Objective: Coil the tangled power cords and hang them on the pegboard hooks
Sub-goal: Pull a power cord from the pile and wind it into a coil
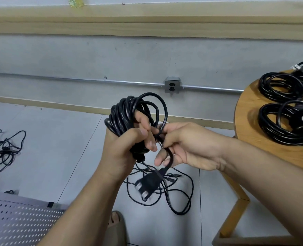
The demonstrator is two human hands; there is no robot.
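Above the floor (58,139), the left hand (122,148) grips a nearly complete coil (122,114) of black cord, fingers curled round its loops. The right hand (182,146) pinches the free tail just above the plug (145,185), which dangles, blurred. Finished coils (285,125) lie on the tabletop (248,121) at right, none hung. A loose cord (179,196) lies under the hands and a tangle (3,148) at far left. The visible part of the pegboard (19,222) carries no cord. Coiling seems about halfway, and all the hanging remains.

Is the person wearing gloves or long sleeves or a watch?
No. The left hand and right hand are bare: no gloves, rings or watch show. The left forearm and right forearm are bare too, with no sleeve in view.
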